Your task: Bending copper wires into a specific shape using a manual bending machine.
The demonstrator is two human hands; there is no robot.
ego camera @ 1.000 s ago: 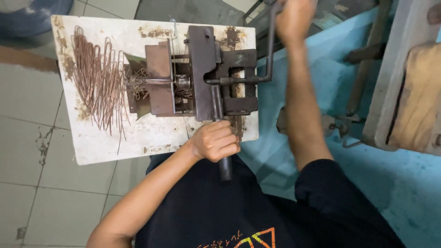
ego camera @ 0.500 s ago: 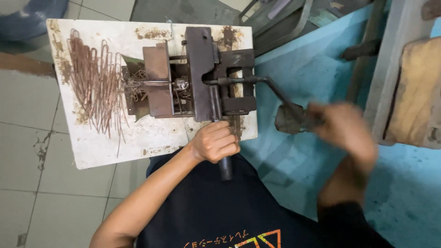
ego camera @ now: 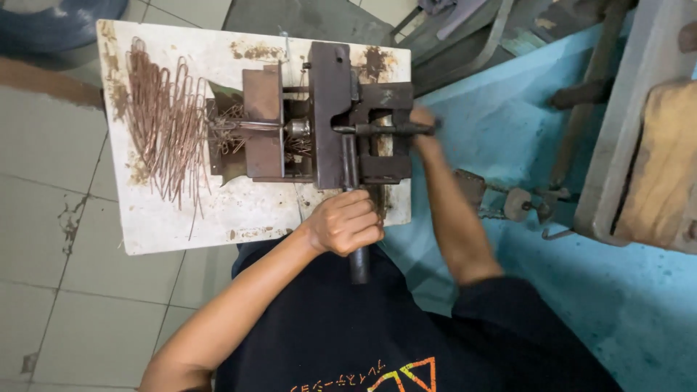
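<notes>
Two hands on machine: left hand (ego camera: 347, 223) fingers wrap lever (ego camera: 354, 218), long axis toward person, right hand (ego camera: 421, 123) blurred, grip unclear.

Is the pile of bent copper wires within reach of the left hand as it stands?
Probably yes: the left hand grips the lever handle, and bare white board lies between it and the copper wires.

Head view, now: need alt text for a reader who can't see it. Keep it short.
Seen from above, a person works a rusty metal hand-cranked machine on a stained white board: the left hand grips a dark lever at the near edge, and the blurred right hand is at the crank handle. A pile of bent coppery wire pieces lies left of the machine.
</notes>
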